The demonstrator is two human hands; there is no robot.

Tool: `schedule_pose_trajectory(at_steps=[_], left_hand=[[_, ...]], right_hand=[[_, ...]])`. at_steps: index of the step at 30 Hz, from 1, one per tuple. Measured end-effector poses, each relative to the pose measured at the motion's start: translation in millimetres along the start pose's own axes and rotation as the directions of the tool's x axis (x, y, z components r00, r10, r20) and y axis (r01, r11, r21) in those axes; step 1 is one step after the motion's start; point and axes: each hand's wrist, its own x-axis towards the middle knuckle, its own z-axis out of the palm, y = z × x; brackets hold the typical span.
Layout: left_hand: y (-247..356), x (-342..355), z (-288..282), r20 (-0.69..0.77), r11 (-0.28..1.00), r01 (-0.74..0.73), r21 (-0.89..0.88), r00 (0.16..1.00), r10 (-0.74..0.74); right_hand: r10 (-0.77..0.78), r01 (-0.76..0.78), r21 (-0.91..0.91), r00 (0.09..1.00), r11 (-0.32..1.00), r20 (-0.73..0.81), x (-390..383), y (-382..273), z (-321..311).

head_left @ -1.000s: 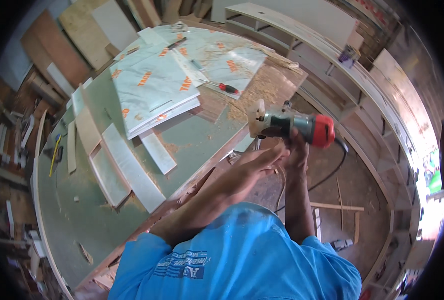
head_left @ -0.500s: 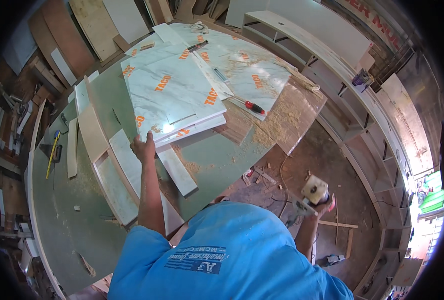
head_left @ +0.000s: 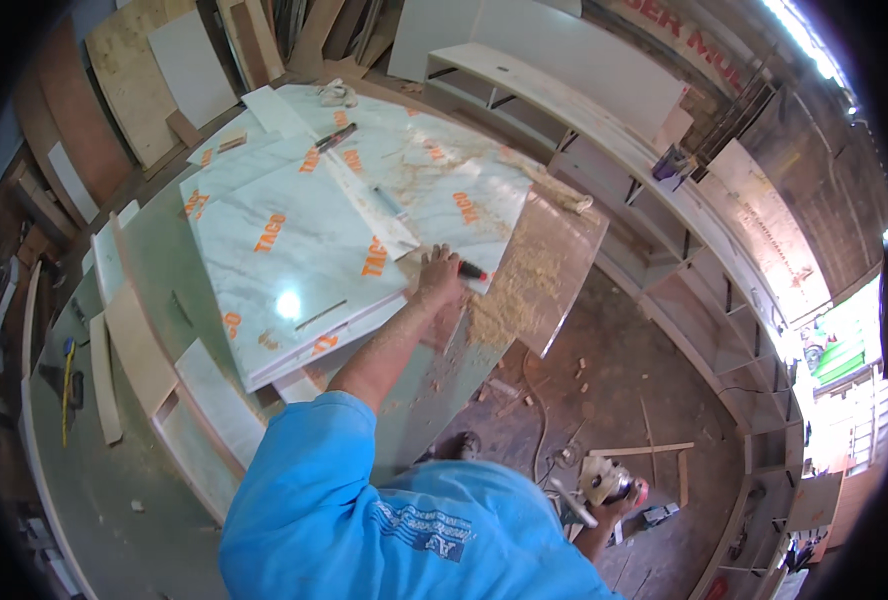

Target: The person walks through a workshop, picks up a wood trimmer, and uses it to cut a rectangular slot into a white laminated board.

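Note:
My left hand (head_left: 441, 275) is on the near right part of the marble-patterned panels (head_left: 304, 240), with its fingers curled over a screwdriver (head_left: 473, 271). The red-and-black handle sticks out to the right of the hand, which hides the shaft. Low on the right, my right hand (head_left: 619, 503) grips a handheld power tool, seemingly a trim router (head_left: 598, 480), with a pale squarish body and a dark and red end. It is held over the floor, away from the table. Part of the grip is hidden behind the tool.
Sawdust (head_left: 509, 300) covers the brown board at the table's right corner. A utility knife (head_left: 336, 137) and a pale-handled tool (head_left: 389, 202) lie on the panels. White strips and frames (head_left: 204, 440) lie at left. Shelving (head_left: 664, 240) curves along the right; wood scraps litter the floor.
My left hand has left the panel stack's near left corner and reached right to the screwdriver. The right hand, still holding the power tool, is lower. The view has shifted.

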Motion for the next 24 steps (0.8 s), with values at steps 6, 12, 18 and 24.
schedule_pose_trajectory(at_steps=[6,12,18,24], left_hand=[[-6.1,30.1,30.4,0.27,0.992,0.088,0.092,0.956,-0.11],[5.5,5.0,-1.7,0.135,0.968,-0.205,-0.146,0.965,0.225],[32.9,-85.2,-83.5,0.136,0.939,-0.077,-0.336,0.982,0.129],[-30.4,-241.5,-153.1,0.368,0.956,0.195,-0.221,0.924,-0.104]], right_hand=[[0.062,-0.054,0.115,0.996,0.992,-0.064,7.3,-10.0,-70.5],[0.149,-0.143,0.133,0.988,0.981,-0.037,-8.6,-8.9,-43.9],[0.242,-0.245,0.071,0.969,0.967,0.048,30.4,14.4,-2.2],[0.356,-0.36,0.023,0.928,0.933,0.112,63.9,45.4,29.4]])
